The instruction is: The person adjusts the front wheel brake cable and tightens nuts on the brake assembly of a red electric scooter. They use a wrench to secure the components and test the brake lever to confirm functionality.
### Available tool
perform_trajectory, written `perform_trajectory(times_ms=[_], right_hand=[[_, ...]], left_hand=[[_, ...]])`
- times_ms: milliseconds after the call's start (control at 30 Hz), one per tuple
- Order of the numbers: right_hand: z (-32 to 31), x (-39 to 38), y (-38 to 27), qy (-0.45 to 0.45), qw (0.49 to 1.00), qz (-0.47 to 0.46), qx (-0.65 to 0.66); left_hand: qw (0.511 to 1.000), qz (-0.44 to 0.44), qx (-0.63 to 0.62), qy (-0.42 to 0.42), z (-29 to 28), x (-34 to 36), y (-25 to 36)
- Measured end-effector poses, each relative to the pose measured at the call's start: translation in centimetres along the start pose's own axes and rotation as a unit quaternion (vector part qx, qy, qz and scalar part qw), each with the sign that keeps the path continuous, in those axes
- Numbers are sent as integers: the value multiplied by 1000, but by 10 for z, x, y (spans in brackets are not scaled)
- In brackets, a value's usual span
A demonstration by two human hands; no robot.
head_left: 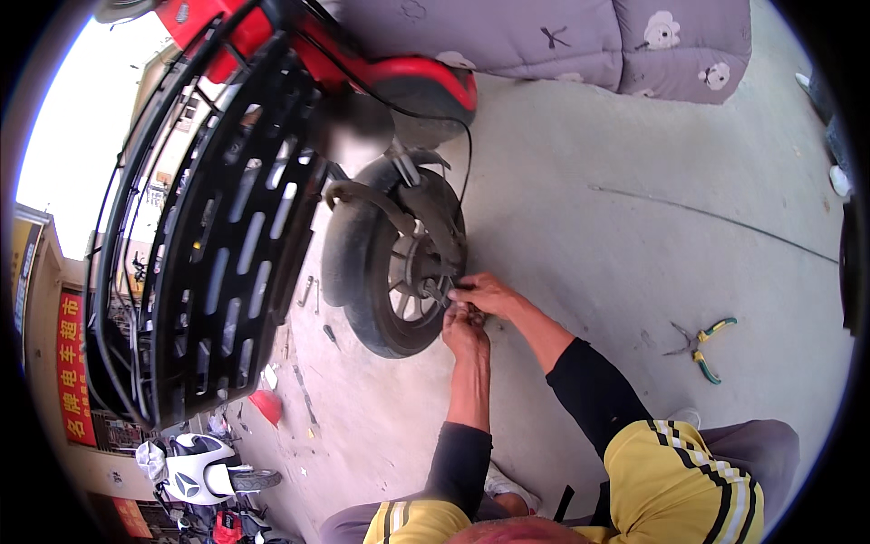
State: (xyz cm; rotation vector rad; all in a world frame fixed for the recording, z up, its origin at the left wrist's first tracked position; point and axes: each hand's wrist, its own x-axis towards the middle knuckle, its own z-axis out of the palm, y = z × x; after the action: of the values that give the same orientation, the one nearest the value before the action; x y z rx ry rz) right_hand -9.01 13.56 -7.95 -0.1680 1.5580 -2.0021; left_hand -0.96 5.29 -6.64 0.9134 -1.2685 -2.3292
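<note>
Both my hands work close together at the hub of a scooter wheel [367, 308] with a black tyre and pale spokes. My left hand [466, 332] reaches up to the lower right of the hub, its fingers bent and pressed together. Just above it my right hand [487, 294] has its fingers closed around the axle end, next to a small metal brake lever [437, 290]. What either hand pinches is hidden by the fingers. A fork arm [439, 222] runs down to the hub, and a black cable [470, 154] loops beside the wheel.
A large black basket [227, 263] juts out on the left. Pliers with green-yellow handles [700, 348] lie on the concrete at right, below a thin rod [716, 216]. Wrenches [305, 291] lie left of the wheel. A padded grey cover [553, 36] hangs at the top.
</note>
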Motion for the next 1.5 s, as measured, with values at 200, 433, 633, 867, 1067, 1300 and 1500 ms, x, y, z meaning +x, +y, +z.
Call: perform_trajectory(times_ms=[200, 433, 633, 867, 1067, 1300, 1500], right_hand=[[14, 9, -6, 100, 995, 8, -4], [28, 8, 3, 130, 979, 39, 150], [29, 8, -2, 148, 970, 53, 184], [22, 14, 5, 149, 989, -22, 0], [10, 16, -7, 83, 954, -97, -272], [-7, 16, -24, 0, 939, -90, -333], [-2, 7, -22, 48, 950, -82, -296]], left_hand=[[1000, 23, 18, 3, 7, 4, -3], [1000, 18, -12, 14, 2, 6, -9], [999, 0, -40, 1, -2, 6, -8], [999, -32, -14, 17, 0, 3, -1], [998, 44, 47, 21, 8, -8, 5], [992, 73, 92, 49, 6, 2, -6], [994, 53, 90, 36, 8, 0, -7]])
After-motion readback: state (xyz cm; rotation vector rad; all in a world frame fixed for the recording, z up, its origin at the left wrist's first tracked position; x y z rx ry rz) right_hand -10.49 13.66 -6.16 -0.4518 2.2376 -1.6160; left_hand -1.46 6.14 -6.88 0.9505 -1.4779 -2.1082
